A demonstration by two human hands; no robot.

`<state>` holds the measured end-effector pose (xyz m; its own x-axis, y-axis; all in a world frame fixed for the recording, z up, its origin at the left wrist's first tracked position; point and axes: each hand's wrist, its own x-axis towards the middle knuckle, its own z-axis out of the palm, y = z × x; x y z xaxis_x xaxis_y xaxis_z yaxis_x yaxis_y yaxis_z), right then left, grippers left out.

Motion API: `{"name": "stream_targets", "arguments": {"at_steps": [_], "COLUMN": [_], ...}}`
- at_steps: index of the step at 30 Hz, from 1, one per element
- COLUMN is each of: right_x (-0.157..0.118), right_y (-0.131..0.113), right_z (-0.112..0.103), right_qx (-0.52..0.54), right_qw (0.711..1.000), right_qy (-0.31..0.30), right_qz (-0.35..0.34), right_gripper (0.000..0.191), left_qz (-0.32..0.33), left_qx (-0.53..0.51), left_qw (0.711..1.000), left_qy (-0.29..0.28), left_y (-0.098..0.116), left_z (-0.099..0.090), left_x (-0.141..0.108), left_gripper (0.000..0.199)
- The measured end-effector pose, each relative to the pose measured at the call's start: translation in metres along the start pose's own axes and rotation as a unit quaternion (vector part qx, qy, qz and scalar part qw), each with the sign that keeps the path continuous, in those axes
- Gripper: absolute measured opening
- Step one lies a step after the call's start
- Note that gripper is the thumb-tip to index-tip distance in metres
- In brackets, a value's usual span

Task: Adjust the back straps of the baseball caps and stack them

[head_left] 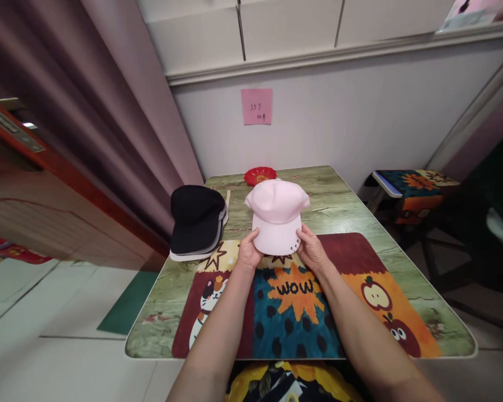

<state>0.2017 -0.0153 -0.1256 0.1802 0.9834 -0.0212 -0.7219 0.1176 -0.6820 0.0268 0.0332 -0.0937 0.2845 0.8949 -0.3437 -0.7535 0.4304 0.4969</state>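
A pale pink cap is held up over the table, its brim toward me, with small dark rings at the brim's right edge. My left hand grips the left side of the brim, thumb on top. On the opposite side my right hand pinches the brim close to the rings. A black cap lies on top of grey and white caps at the table's left edge. Beneath my hands a colourful mat with "WOW" lettering covers the front of the table.
The green wood-patterned table meets a wall with a pink note. A red scalloped dish sits at the back. At the left are a curtain and a wooden door. Another table stands at the right.
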Motion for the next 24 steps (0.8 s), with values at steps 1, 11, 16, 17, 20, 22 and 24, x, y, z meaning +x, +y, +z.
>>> {"name": "stream_targets", "arguments": {"at_steps": [1, 11, 16, 17, 20, 22, 24], "right_x": [0.000, 0.006, 0.020, 0.023, 0.028, 0.031, 0.033], "right_y": [0.001, 0.004, -0.008, -0.011, -0.020, -0.024, -0.027], "right_z": [0.000, -0.003, 0.006, 0.008, 0.009, 0.011, 0.014], "right_qx": [0.001, 0.012, -0.027, -0.044, -0.089, -0.102, -0.107], "right_qw": [1.000, 0.996, 0.997, 0.998, 0.996, 0.995, 0.994], "right_qy": [0.001, 0.027, 0.037, 0.026, -0.001, -0.010, -0.012], "right_qz": [0.001, 0.080, 0.055, 0.043, 0.016, -0.002, -0.022], "right_gripper": [0.038, 0.034, 0.044, 0.046, 0.046, 0.046, 0.046], "left_qz": [0.004, -0.039, -0.007, 0.003, 0.034, 0.048, 0.063], "left_qx": [0.003, 0.079, 0.115, 0.118, 0.127, 0.134, 0.137], "left_qw": [1.000, 0.996, 0.992, 0.991, 0.990, 0.988, 0.986], "left_qy": [0.001, -0.025, -0.058, -0.060, -0.057, -0.058, -0.071], "left_y": [0.001, -0.010, -0.006, -0.004, 0.000, 0.002, 0.001], "left_z": [-0.002, -0.023, -0.021, -0.020, -0.020, -0.018, -0.017], "left_x": [0.003, -0.001, 0.003, 0.004, 0.007, 0.009, 0.012], "left_gripper": [0.033, 0.029, 0.051, 0.054, 0.055, 0.054, 0.051]}}
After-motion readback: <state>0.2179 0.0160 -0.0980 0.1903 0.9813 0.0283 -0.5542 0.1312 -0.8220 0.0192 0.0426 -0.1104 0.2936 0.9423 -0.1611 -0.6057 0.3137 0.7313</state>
